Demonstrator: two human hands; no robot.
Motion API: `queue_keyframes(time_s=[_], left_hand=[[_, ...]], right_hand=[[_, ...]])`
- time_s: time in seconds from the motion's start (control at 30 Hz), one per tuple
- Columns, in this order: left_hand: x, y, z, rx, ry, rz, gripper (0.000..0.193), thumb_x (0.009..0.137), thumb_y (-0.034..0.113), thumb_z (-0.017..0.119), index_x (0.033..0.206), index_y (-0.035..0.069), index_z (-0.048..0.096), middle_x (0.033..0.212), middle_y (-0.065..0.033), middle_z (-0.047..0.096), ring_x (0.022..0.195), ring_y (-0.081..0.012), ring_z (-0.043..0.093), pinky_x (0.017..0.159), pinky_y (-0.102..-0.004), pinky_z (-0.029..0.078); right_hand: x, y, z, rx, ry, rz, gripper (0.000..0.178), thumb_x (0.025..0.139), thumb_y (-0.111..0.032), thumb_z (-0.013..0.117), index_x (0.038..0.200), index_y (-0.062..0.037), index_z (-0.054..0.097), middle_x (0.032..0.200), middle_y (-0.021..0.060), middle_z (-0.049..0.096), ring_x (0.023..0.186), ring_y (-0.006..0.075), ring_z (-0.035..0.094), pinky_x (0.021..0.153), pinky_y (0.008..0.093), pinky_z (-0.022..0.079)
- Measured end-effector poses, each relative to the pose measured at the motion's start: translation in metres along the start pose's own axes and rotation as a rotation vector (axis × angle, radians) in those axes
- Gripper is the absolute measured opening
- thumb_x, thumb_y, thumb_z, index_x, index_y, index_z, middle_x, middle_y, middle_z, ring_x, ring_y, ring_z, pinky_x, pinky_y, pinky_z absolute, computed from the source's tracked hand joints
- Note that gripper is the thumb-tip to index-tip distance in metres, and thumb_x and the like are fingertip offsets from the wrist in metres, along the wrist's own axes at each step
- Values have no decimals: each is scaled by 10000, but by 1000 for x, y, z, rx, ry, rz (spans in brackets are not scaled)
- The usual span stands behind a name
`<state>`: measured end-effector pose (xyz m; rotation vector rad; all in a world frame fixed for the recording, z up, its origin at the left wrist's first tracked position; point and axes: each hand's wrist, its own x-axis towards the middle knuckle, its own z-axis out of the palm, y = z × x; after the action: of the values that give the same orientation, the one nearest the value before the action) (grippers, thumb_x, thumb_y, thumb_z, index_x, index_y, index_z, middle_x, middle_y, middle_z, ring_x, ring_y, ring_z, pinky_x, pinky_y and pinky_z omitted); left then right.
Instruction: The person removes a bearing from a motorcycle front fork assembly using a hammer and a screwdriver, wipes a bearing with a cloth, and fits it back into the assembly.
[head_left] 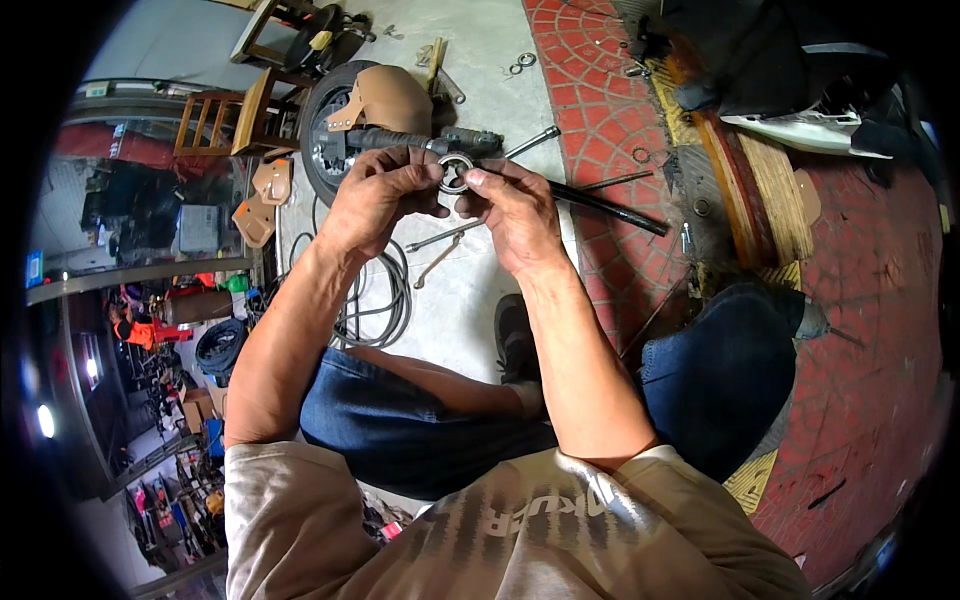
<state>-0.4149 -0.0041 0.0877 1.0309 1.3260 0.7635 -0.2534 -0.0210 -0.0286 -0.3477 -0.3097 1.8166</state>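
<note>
A round metal bearing ring [457, 157] is held up in front of me between both hands. My left hand [385, 190] pinches its left side, fingers curled. My right hand [520, 210] grips the right side between thumb and fingers. Beyond my hands lie a wheel with a black tyre [312, 135] and a dark ribbed cylindrical part [395, 142]. A brown cardboard sheet [392, 98] rests on the wheel. Below the ring, a small spanner [438, 262] and a thin metal rod [425, 243] are on the pale floor.
A long black bar [620, 212] crosses from the pale floor onto red paving [605, 120]. A coiled dark hose [403, 305] lies near my left leg. Two small rings [522, 64] sit farther off. Wooden stools [255, 112] stand at the far left, a wooden bench [765, 190] at the right.
</note>
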Motion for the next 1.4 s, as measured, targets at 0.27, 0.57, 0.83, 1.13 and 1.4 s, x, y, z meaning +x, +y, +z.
queue_keyframes(time_s=[0.27, 0.57, 0.83, 1.13, 1.4], left_hand=[[13, 8, 17, -86, -23, -163, 148, 969, 152, 702, 959, 4, 692, 840, -53, 659, 734, -178, 664, 701, -337, 605], [32, 11, 45, -315, -106, -349, 239, 1059, 228, 559, 1083, 5, 643, 849, -81, 676, 757, -193, 671, 753, -354, 632], [42, 12, 57, -316, -149, -345, 262, 1059, 232, 550, 1085, -12, 640, 887, -95, 677, 755, -206, 673, 744, -354, 637], [40, 14, 66, -242, -145, -340, 247, 1046, 224, 556, 1090, -3, 643, 891, -83, 662, 762, -193, 654, 730, -353, 630], [42, 3, 64, 186, -56, -148, 158, 1003, 160, 609, 1026, 11, 656, 866, -88, 687, 699, -196, 679, 645, -343, 609]], right_hand=[[3, -15, -8, 130, 66, 188, 213, 937, -210, 737, 1079, -52, 723, 924, 42, 726, 753, 157, 660, 686, 316, 514], [-3, -50, -6, 335, 158, 324, 267, 1013, -295, 669, 1093, -40, 674, 948, 94, 722, 829, 211, 682, 771, 333, 549], [-11, -67, -4, 365, 189, 280, 290, 1012, -288, 672, 1111, -16, 657, 973, 132, 720, 870, 237, 694, 770, 333, 566], [-15, -74, -10, 304, 161, 263, 284, 1031, -290, 631, 1110, -19, 661, 968, 133, 733, 867, 237, 706, 784, 337, 568], [-17, -74, -17, -99, 282, 218, 198, 987, -212, 693, 1046, -23, 692, 928, 85, 739, 802, 196, 734, 710, 310, 568]])
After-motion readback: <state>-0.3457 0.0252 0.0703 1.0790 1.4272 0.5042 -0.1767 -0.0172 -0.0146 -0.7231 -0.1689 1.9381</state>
